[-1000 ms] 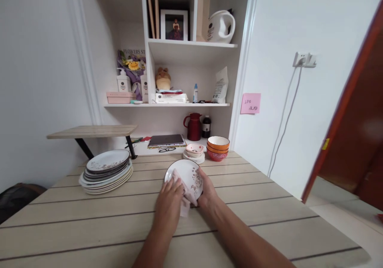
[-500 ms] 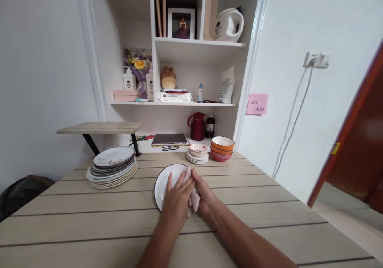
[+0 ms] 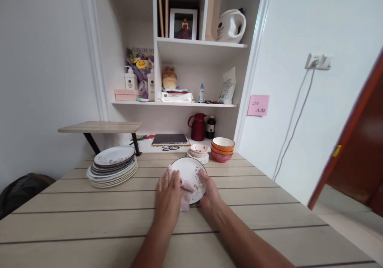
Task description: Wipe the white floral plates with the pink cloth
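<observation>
A white plate point(image 3: 191, 174) with a dark rim and a brown floral pattern on its right side is in front of me. My right hand point(image 3: 209, 190) grips its right edge, thumb over the rim and fingers beneath. Against the left part of the plate, my left hand point(image 3: 169, 196) presses a crumpled pale pink cloth point(image 3: 184, 200), fingers lying over it. Part of the cloth hangs past the plate's near edge. The left rim is hidden by the cloth and hand.
To the left, a stack of plates point(image 3: 112, 168) stands beside a small raised shelf point(image 3: 100, 127). Behind the plate are small dishes point(image 3: 198, 152) and stacked bowls point(image 3: 222, 150). Farther back lie glasses point(image 3: 170, 148), a laptop point(image 3: 169, 139) and a red jug point(image 3: 198, 127).
The plate has shifted right and its floral pattern now shows. My left hand moved left with the cloth to the plate's left side; my right hand went from the cloth to the right rim.
</observation>
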### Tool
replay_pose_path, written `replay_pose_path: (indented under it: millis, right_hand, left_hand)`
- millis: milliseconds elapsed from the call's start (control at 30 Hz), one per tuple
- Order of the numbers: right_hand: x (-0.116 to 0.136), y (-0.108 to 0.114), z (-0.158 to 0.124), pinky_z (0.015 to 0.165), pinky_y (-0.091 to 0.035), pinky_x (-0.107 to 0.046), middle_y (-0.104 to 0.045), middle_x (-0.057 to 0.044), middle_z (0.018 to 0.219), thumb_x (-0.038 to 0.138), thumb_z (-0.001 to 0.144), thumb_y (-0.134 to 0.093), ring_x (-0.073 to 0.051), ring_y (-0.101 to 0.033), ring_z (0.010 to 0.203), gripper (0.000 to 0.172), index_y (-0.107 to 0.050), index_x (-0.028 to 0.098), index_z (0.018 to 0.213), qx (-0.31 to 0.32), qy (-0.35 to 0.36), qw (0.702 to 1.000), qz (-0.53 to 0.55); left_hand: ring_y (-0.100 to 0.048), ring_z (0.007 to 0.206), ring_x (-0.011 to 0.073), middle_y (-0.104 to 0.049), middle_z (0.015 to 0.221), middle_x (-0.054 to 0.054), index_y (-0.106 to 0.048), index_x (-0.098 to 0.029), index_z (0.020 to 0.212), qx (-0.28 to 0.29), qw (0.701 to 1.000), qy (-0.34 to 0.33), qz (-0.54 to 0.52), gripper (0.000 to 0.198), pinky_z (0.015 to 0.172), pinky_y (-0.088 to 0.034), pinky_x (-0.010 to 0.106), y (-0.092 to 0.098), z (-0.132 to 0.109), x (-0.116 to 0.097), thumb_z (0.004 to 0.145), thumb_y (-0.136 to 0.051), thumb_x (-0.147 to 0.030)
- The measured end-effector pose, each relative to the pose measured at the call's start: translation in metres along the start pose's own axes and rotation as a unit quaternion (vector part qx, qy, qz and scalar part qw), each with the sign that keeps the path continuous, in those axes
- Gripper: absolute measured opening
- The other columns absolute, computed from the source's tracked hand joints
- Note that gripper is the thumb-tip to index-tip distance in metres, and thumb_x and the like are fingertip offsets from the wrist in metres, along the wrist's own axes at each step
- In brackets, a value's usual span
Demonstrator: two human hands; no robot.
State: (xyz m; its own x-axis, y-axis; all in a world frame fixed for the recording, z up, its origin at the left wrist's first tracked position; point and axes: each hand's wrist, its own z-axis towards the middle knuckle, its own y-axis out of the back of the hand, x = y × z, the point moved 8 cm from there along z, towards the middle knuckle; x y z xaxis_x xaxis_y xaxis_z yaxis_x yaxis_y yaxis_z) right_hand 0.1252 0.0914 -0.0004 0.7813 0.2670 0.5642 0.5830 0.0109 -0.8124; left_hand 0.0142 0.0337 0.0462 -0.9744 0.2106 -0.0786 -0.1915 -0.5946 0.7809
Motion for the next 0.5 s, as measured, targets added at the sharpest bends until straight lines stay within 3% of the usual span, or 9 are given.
replay_pose_path:
  millis: [100, 233, 333, 400, 500]
  right_hand:
    - [0.012, 0.011, -0.002, 0.081, -0.057, -0.039, -0.077, -0.008, 0.086, 0.028, 0.086, -0.057, -0.023, -0.073, 0.080, 0.036, -0.060, 0.014, 0.119, -0.068, 0.016, 0.997, 0.027]
    - [0.008, 0.005, -0.004, 0.076, -0.057, -0.041, -0.076, -0.010, 0.086, 0.033, 0.088, -0.055, -0.024, -0.073, 0.078, 0.032, -0.063, 0.014, 0.112, -0.040, -0.033, 0.998, 0.026]
    - [0.000, 0.001, -0.007, 0.072, -0.057, -0.038, -0.075, -0.009, 0.078, 0.036, 0.089, -0.054, -0.022, -0.072, 0.071, 0.029, -0.066, 0.013, 0.100, -0.030, -0.067, 0.997, 0.024]
    - [-0.006, -0.003, -0.011, 0.068, -0.057, -0.035, -0.073, -0.007, 0.071, 0.038, 0.089, -0.055, -0.021, -0.070, 0.064, 0.027, -0.065, 0.013, 0.091, -0.027, -0.085, 0.996, 0.018]
    - [-0.014, -0.010, -0.018, 0.059, -0.055, -0.032, -0.069, -0.004, 0.059, 0.042, 0.088, -0.057, -0.020, -0.067, 0.054, 0.028, -0.063, 0.015, 0.080, -0.027, -0.107, 0.994, -0.003]
  left_hand:
    - [-0.041, 0.138, 0.0272, -0.052, 0.142, 0.018, -0.045, -0.012, 0.135, -0.004, 0.997, -0.067, -0.039, 0.048, 0.112, -0.034, 0.054, 0.000, 0.000, -0.016, 0.087, -0.049, -0.006]
    - [-0.046, 0.134, 0.0220, -0.059, 0.134, 0.018, -0.055, -0.013, 0.120, -0.007, 0.986, -0.150, -0.073, 0.038, 0.114, -0.033, 0.049, 0.007, -0.001, -0.036, 0.086, -0.040, -0.002]
    - [-0.045, 0.135, 0.0211, -0.060, 0.133, 0.017, -0.056, -0.013, 0.120, 0.003, 0.977, -0.188, -0.098, 0.041, 0.115, -0.033, 0.049, 0.010, -0.002, -0.043, 0.085, -0.038, -0.001]
    - [-0.042, 0.137, 0.0205, -0.056, 0.138, 0.016, -0.049, -0.013, 0.131, 0.012, 0.971, -0.207, -0.120, 0.050, 0.115, -0.032, 0.047, 0.009, -0.003, -0.046, 0.084, -0.038, 0.000]
    - [-0.039, 0.139, 0.0180, -0.051, 0.144, 0.014, -0.019, -0.015, 0.151, 0.017, 0.964, -0.211, -0.159, 0.072, 0.117, -0.027, 0.048, 0.009, -0.003, -0.046, 0.082, -0.037, 0.001]
